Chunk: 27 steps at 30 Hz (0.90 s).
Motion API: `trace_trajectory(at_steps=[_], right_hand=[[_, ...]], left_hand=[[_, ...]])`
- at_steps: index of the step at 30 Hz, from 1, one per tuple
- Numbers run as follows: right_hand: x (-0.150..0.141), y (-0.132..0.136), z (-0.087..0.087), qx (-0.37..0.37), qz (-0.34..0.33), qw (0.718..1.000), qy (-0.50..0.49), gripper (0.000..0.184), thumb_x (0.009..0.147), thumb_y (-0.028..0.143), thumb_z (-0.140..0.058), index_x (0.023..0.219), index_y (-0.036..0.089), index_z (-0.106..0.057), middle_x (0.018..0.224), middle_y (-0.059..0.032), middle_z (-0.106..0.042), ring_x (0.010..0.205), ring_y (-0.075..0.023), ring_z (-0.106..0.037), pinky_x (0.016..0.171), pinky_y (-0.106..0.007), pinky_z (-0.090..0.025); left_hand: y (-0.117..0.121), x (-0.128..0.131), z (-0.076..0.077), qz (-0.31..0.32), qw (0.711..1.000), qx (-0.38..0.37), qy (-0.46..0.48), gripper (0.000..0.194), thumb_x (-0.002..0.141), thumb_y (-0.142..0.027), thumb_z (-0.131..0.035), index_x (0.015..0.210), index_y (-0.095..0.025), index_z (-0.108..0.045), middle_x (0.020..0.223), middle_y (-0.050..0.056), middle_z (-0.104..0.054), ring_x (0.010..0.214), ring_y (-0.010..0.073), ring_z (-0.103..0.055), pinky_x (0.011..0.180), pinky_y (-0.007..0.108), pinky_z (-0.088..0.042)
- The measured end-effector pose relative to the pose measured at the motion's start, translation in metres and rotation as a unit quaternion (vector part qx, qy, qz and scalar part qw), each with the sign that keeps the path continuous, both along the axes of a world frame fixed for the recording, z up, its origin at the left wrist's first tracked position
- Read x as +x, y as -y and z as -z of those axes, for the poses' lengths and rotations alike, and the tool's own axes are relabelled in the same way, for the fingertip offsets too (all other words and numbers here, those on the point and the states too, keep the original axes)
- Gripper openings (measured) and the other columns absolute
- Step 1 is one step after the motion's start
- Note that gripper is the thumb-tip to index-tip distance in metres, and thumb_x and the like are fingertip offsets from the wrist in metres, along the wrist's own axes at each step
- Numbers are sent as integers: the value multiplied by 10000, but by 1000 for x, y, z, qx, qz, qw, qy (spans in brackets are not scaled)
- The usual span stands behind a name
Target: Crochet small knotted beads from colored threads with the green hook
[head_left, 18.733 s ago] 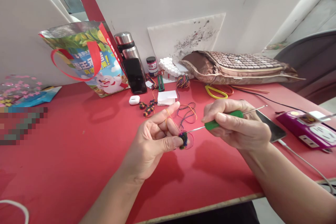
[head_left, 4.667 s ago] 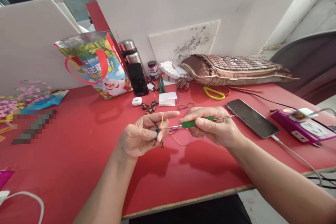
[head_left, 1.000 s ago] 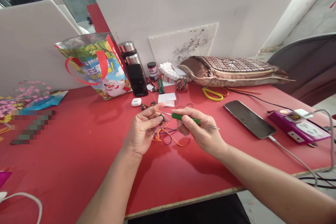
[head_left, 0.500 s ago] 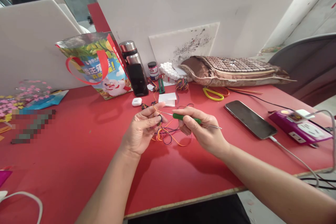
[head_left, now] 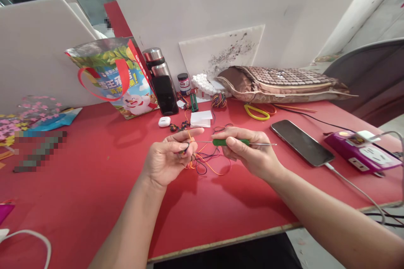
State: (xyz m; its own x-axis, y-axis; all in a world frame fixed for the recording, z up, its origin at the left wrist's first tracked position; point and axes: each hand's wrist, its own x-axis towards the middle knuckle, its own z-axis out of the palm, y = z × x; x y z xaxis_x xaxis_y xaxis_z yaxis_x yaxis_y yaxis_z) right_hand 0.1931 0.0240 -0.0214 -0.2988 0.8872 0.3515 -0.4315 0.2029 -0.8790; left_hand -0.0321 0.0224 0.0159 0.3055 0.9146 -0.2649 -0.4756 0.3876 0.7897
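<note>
Your left hand (head_left: 166,157) pinches yarn (head_left: 184,150), your right hand (head_left: 252,153) grips a hook (head_left: 218,142); a phone (head_left: 165,96) stands left of the paper (head_left: 201,118).

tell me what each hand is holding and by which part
The right hand holds the green-handled hook by the green part. The left hand pinches a small yarn piece; which part is too hidden to tell.

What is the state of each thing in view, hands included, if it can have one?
Left hand: pinching the yarn piece
Right hand: closed around the hook
Hook: roughly level
Loose yarn: in loops
Yarn ball: wound
Standing phone: screen dark
Lying phone: face up, screen dark, cable attached
Earbud case: shut
Bottle: upright, capped
Jar: lid on
Bag: standing
Power strip: charger plugged in
</note>
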Motion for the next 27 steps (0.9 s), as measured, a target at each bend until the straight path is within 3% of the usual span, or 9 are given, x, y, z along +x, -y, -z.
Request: trace_trajectory(at_steps=[4,8,12,17,20,23,27], right_hand=[[4,-4,-3,-46,-45,998,-22,269,894,447,-859,915,180,-879,607,4,-556,514,-101,-407,469,-272,-298],[2,-4,-6,-96,-85,990,-58,244,878,434,-866,903,191,-869,604,17,-562,484,-76,-353,463,-259,-272],[-7,0,-5,-128,-54,988,-68,285,867,469,-868,941,195,-848,642,10,-584,522,-95,-407,481,-268,-312],[-12,1,-4,-123,-25,988,-89,271,878,453,-862,980,202,-846,671,24,-592,498,-68,-336,483,-272,-328],[-12,0,-4,-123,-27,987,-100,238,880,433,-867,952,207,-852,682,21,-592,511,-73,-377,488,-270,-326],[-11,-1,-3,-126,-28,987,-95,234,891,432,-857,964,209,-855,679,26,-589,502,-70,-359,485,-274,-323],[-12,0,-2,-131,-35,987,-90,241,905,431,-840,994,207,-848,667,31,-588,498,-68,-339,480,-269,-306]], left_hand=[[0,-2,2,37,999,0,8,373,573,-152,-759,918,-104,-892,484,29,-512,553,107,-329,429,194,-225],[4,7,4,45,999,27,-16,340,622,-147,-818,951,-144,-906,541,56,-637,518,88,-359,454,218,-251],[12,26,6,-28,990,101,-91,353,712,-177,-897,1063,-219,-905,705,79,-775,561,116,-534,486,228,-333],[15,36,5,-72,984,120,-108,357,683,-209,-949,1036,-242,-906,759,36,-750,525,89,-537,469,223,-340],[14,35,5,-78,982,138,-102,315,697,-285,-960,1005,-246,-909,744,30,-723,553,90,-529,466,214,-317],[13,36,7,-97,982,128,-95,275,718,-342,-966,972,-252,-912,742,30,-716,611,95,-551,504,204,-363],[13,41,12,-136,982,105,-79,264,642,-297,-1001,883,-238,-910,823,54,-772,622,87,-528,498,198,-359]])
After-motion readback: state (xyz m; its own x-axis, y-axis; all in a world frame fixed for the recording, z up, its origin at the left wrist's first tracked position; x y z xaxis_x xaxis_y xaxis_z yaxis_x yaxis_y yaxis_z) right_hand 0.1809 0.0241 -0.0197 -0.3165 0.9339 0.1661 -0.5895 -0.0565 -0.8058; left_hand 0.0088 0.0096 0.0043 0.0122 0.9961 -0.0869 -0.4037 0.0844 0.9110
